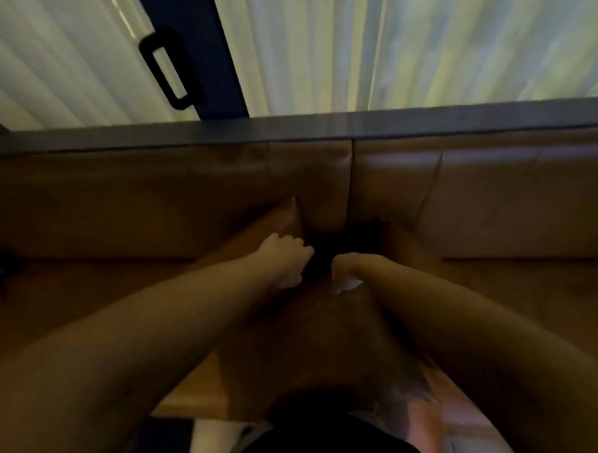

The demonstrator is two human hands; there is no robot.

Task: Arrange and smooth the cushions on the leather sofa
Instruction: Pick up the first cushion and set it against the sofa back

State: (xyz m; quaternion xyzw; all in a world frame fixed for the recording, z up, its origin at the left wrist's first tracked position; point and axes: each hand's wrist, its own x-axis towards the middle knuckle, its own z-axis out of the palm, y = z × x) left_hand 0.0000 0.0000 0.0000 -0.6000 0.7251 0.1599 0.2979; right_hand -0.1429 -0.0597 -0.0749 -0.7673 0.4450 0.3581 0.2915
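Where the two brown leather back cushions meet at a vertical seam, a dark gap opens above the seat cushion, whose raised rear edge sits between both hands. Smooth, creased leather runs up to a flat grey ledge below pale pleated curtains. Both forearms reach forward; left hand and right hand curl their fingers closed, seemingly gripping that edge.

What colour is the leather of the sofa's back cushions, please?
Brown, a warm tan, on the back cushions; seen in the head view.
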